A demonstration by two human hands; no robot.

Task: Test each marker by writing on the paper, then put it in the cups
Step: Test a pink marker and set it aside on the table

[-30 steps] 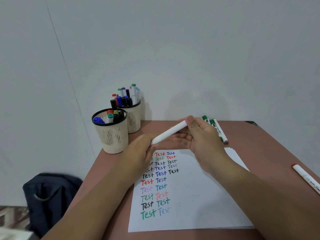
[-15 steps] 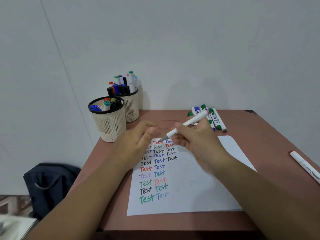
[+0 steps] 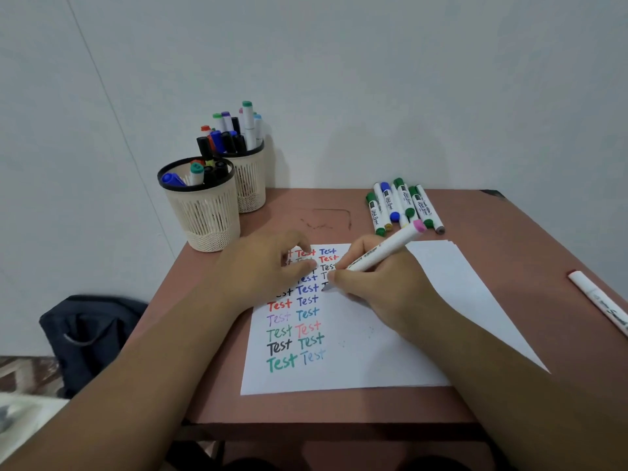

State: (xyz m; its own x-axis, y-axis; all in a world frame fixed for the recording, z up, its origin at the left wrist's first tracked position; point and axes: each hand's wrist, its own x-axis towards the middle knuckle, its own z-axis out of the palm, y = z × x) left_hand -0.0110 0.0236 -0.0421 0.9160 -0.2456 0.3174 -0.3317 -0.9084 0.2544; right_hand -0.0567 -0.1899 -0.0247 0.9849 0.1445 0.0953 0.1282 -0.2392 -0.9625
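Brown counter (image 3: 492, 253): a pink-capped white marker (image 3: 380, 254) is held in the right hand's (image 3: 380, 290) grip, tip on the paper (image 3: 373, 355); the left hand (image 3: 268, 270), fingers loosely curled, is rested on the paper.

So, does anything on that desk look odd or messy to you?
A few things. Dark scribbles mark the bare table above the paper. Tiny ink specks dot the paper right of the written words. One marker lies alone at the table's right edge, apart from the pile.
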